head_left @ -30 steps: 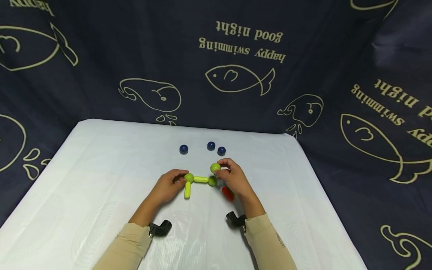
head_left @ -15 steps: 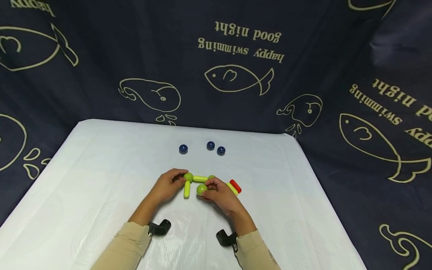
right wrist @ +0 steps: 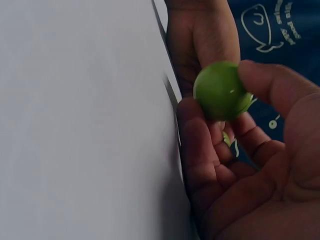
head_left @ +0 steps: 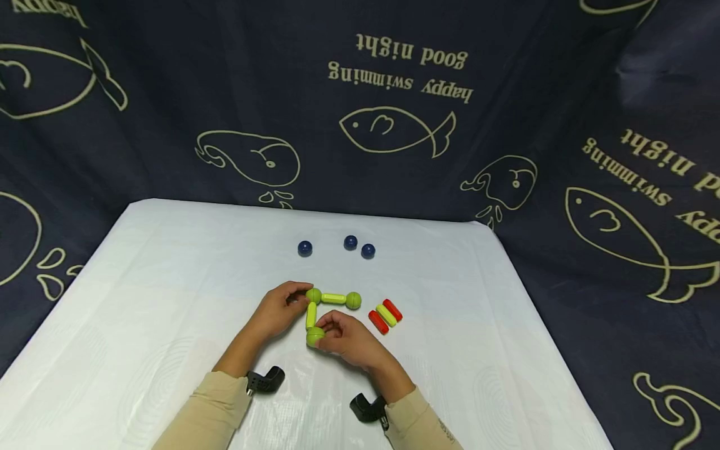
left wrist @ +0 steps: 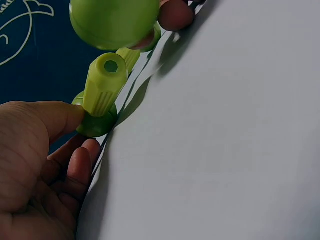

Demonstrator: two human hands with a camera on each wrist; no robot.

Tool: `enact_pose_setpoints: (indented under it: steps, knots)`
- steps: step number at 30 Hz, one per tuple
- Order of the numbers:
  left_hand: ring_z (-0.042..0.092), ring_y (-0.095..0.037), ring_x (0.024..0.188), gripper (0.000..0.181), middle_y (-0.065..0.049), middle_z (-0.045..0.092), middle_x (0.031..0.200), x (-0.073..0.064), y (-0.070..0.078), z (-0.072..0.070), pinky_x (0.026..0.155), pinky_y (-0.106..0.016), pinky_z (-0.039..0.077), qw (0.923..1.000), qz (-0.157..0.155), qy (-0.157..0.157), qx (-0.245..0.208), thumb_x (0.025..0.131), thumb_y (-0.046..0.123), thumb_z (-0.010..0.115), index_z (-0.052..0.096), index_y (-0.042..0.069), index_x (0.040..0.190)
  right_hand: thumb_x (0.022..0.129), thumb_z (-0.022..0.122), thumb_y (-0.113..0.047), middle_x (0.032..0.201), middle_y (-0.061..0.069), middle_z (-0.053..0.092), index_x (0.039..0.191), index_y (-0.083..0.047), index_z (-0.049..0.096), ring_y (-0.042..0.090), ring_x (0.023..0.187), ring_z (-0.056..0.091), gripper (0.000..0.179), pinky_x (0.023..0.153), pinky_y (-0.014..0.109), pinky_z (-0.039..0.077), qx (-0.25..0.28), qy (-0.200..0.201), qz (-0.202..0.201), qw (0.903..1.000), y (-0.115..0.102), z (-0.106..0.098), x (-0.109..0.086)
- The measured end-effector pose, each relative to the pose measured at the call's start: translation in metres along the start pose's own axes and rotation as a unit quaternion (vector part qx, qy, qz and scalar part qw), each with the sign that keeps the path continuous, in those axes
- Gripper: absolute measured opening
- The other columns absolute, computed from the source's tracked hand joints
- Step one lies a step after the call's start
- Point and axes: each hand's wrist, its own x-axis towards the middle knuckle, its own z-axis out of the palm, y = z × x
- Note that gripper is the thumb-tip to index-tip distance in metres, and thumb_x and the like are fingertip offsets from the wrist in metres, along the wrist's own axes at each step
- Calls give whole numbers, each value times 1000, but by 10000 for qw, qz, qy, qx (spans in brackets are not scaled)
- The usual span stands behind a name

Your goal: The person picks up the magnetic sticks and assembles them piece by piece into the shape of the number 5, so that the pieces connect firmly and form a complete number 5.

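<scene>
Green ball [head_left: 315, 337]: pinched in the right hand [head_left: 353, 342], at the near end of the yellow-green rod [head_left: 311, 315]; contact cannot be told. Rod: long axis runs fore-and-aft, far end at the corner ball [head_left: 314, 295], pinched by the left hand [head_left: 278, 310]. Right hand: nearer the rod's near end, angled in from the right.

Screened-off recording spot, kind of room unclear, white-covered counter [head_left: 180, 281] under the fingers [head_left: 330, 318], navy fish-print cloth [head_left: 326, 169] hung beyond them, black wrist cameras [head_left: 269, 380] behind them
</scene>
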Motion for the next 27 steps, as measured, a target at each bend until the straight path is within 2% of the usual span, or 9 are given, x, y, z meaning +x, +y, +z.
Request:
enact_pose_setpoints:
  steps: [7,15,20,27]
  knots:
    - [61,-17,91,30,-4,69,105,1,0,-1,80,-36,50,10000,31,5,25,93,9,69,68,7,123,86,77,-13,80,-2,62,106,-9,65,7,72,55,24,65,21,44,-621,177,-160,9978,0,6,0]
    - [62,-18,92,30,-6,68,106,1,2,-1,81,-38,50,10000,12,-42,29,94,8,68,68,6,123,86,78,-15,77,-4,61,104,-12,65,7,70,54,22,63,21,43,-815,321,-166,9960,2,8,1]
    - [62,-18,92,30,-6,69,105,2,1,0,81,-38,50,10000,32,-31,43,93,8,68,68,5,123,86,78,-15,77,-3,60,105,-10,65,9,71,53,23,64,22,43,-871,402,-149,9953,1,8,1]
    - [62,-18,91,30,-6,69,105,1,2,-1,81,-38,50,10000,0,-39,47,93,8,68,68,5,123,88,75,-11,85,0,63,108,-6,64,10,73,55,23,64,21,44,-931,431,-104,9947,3,9,2]
